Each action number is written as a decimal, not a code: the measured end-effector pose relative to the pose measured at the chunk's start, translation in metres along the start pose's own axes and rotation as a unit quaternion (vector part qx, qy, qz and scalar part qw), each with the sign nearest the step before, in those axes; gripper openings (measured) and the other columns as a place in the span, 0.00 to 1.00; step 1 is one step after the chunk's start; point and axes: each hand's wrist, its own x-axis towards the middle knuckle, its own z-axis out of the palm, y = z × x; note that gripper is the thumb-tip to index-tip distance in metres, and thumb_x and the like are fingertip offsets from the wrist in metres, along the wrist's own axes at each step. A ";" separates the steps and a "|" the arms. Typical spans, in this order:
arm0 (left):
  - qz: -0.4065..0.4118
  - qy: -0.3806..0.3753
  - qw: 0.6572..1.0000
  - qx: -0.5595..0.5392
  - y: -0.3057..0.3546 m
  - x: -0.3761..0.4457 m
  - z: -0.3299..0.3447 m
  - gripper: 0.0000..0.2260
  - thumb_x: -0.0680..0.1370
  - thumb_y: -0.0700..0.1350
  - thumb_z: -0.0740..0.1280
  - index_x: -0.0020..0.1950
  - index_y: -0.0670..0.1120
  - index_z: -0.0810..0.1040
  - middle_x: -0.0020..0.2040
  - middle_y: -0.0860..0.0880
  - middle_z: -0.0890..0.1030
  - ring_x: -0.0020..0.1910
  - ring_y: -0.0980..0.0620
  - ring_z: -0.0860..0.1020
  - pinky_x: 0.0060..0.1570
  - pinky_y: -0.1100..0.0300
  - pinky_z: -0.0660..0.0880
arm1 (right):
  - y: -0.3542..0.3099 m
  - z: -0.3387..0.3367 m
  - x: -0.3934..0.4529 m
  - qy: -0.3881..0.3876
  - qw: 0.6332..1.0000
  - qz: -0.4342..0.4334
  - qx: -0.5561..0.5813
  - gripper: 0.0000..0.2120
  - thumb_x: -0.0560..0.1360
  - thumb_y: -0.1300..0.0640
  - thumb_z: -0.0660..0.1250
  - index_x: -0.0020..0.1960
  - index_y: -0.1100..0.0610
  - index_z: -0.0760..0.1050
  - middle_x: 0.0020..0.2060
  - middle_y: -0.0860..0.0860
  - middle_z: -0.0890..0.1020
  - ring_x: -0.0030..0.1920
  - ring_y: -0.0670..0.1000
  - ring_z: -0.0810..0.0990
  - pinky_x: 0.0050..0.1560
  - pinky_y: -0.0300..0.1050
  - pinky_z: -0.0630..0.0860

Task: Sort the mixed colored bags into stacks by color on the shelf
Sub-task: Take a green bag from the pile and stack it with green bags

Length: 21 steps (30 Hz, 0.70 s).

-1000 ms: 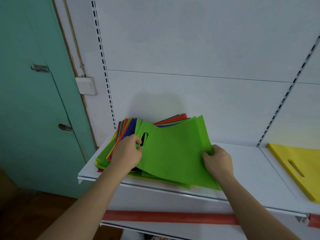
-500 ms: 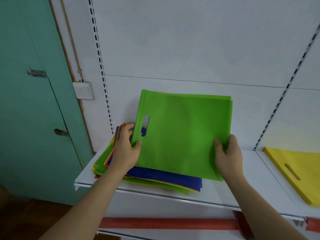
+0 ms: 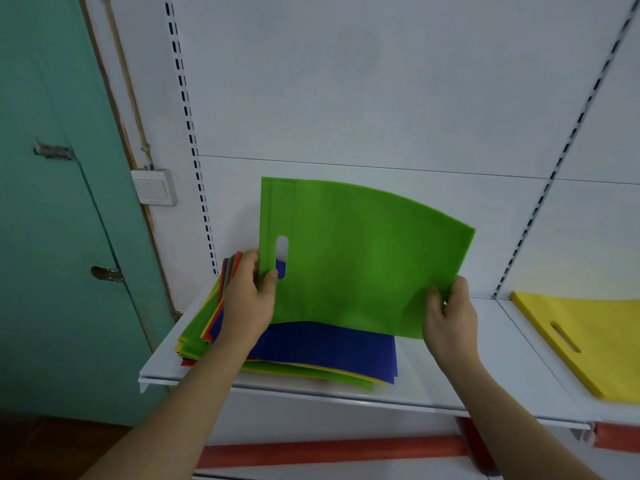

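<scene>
Head view: green bag (image 3: 360,265) held upright above the mixed pile (image 3: 294,355), clear of it, handle slot at left. Left hand (image 3: 251,299) pinching the bag's lower left edge, thumb in front, fingers curled behind. Right hand (image 3: 448,317) gripping the lower right corner, fingers wrapped round the edge. Blue bag (image 3: 329,348) topmost on the pile, on the white shelf (image 3: 485,375). Yellow bag (image 3: 588,334) flat on the neighbouring shelf section, well apart to the right.

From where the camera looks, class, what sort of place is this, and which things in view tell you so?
Probably a shop or stockroom. The white shelf hangs on slotted rails like store fittings, a mixed pile of bags sits on it, and both hands hold up a green bag beside a yellow bag.
</scene>
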 end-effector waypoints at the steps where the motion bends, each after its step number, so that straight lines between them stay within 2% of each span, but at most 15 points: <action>1: 0.015 -0.001 1.000 0.017 0.001 -0.001 0.001 0.17 0.84 0.43 0.67 0.50 0.68 0.71 0.41 0.68 0.76 0.38 0.65 0.74 0.37 0.65 0.69 | 0.002 -0.003 -0.002 -0.003 1.000 0.003 -0.009 0.08 0.83 0.57 0.58 0.48 0.46 0.64 0.35 0.52 0.76 0.36 0.55 0.76 0.32 0.49 0.66; 3: 0.028 0.002 0.999 0.016 0.004 -0.001 0.005 0.16 0.84 0.44 0.68 0.45 0.66 0.71 0.38 0.66 0.74 0.34 0.63 0.71 0.32 0.68 0.66 | 0.004 -0.010 -0.003 0.003 1.000 0.002 -0.026 0.09 0.82 0.59 0.58 0.48 0.46 0.64 0.35 0.51 0.77 0.35 0.53 0.76 0.32 0.48 0.66; 6: -0.003 0.004 1.000 -0.009 0.010 0.002 0.013 0.07 0.84 0.45 0.68 0.50 0.57 0.77 0.42 0.64 0.78 0.39 0.63 0.77 0.34 0.68 0.69 | 0.001 -0.024 -0.002 0.031 0.999 -0.008 -0.040 0.09 0.82 0.59 0.59 0.51 0.44 0.67 0.37 0.45 0.79 0.38 0.44 0.77 0.32 0.46 0.66; 9: -0.007 -0.002 0.999 -0.044 0.020 -0.001 0.030 0.03 0.84 0.44 0.67 0.54 0.52 0.79 0.44 0.62 0.81 0.43 0.65 0.79 0.37 0.71 0.70 | 0.004 -0.046 -0.007 0.081 0.996 -0.018 -0.041 0.11 0.82 0.59 0.62 0.60 0.46 0.69 0.45 0.41 0.80 0.44 0.37 0.78 0.37 0.46 0.70; 12: -0.015 -0.021 0.997 -0.074 0.035 -0.015 0.055 0.04 0.85 0.42 0.65 0.53 0.49 0.78 0.43 0.59 0.82 0.40 0.65 0.77 0.36 0.73 0.68 | 0.015 -0.076 -0.020 0.124 0.991 -0.008 -0.053 0.15 0.82 0.57 0.64 0.65 0.46 0.66 0.51 0.45 0.81 0.44 0.42 0.79 0.42 0.49 0.71; 14: -0.014 -0.041 0.996 -0.077 0.048 -0.027 0.077 0.06 0.86 0.41 0.61 0.52 0.47 0.77 0.43 0.57 0.81 0.38 0.64 0.76 0.35 0.73 0.66 | 0.025 -0.103 -0.030 0.158 0.985 0.000 -0.067 0.16 0.81 0.58 0.66 0.64 0.46 0.65 0.51 0.47 0.82 0.45 0.50 0.80 0.45 0.49 0.71; 16: -0.022 -0.067 0.994 -0.086 0.063 -0.041 0.099 0.08 0.87 0.41 0.58 0.53 0.46 0.77 0.43 0.56 0.81 0.37 0.62 0.75 0.34 0.72 0.65 | 0.036 -0.133 -0.039 0.184 0.980 0.008 -0.081 0.16 0.80 0.58 0.68 0.61 0.46 0.65 0.50 0.48 0.82 0.45 0.54 0.81 0.47 0.49 0.72; 19: -0.033 -0.094 0.990 -0.103 0.091 -0.065 0.131 0.09 0.87 0.42 0.58 0.62 0.48 0.77 0.46 0.55 0.83 0.39 0.62 0.76 0.37 0.69 0.67 | 0.053 -0.180 -0.049 0.201 0.972 0.021 -0.120 0.13 0.80 0.59 0.68 0.57 0.46 0.67 0.46 0.48 0.81 0.43 0.55 0.81 0.45 0.50 0.73; 21: -0.021 -0.090 0.990 -0.108 0.114 -0.082 0.150 0.11 0.86 0.42 0.60 0.68 0.50 0.75 0.47 0.56 0.84 0.43 0.63 0.78 0.43 0.62 0.70 | 0.067 -0.213 -0.056 0.192 0.968 0.014 -0.163 0.10 0.79 0.61 0.67 0.55 0.47 0.73 0.46 0.47 0.82 0.44 0.55 0.81 0.46 0.49 0.73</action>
